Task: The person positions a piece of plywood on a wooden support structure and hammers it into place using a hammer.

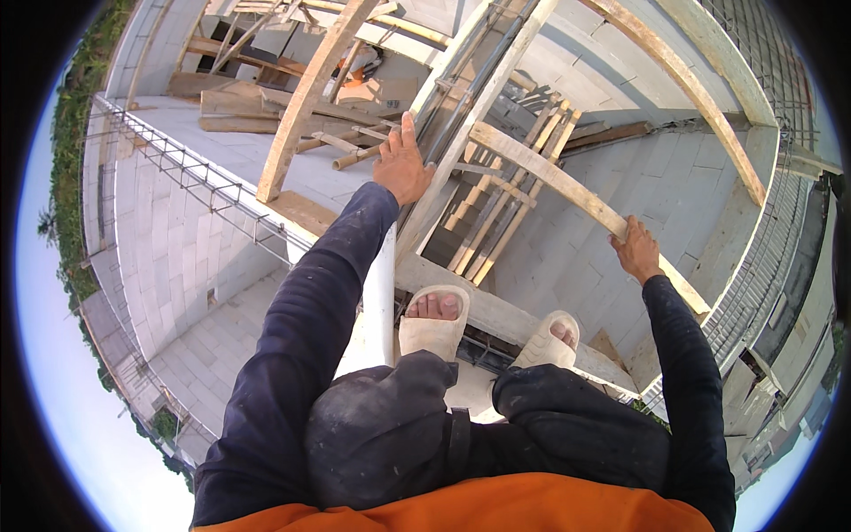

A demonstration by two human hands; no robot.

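Note:
I look straight down from high up on a building frame. My left hand (403, 164) lies flat with fingers spread against an upright timber post (461, 142) and the steel pipes beside it. My right hand (636, 251) grips the edge of a slanting wooden plank (550, 177) that runs from the post down to the right. My two feet in pale sandals (434, 324) stand on a wooden beam (505, 315) atop a block wall. A white pipe (381, 293) runs under my left arm.
Grey block walls (168, 248) drop away on both sides to floors far below. A slab at upper left holds loose planks and timber (257, 106). Rebar cages (195, 182) line the wall top. A wooden ladder (505, 199) leans below. More timber braces (700, 97) cross at right.

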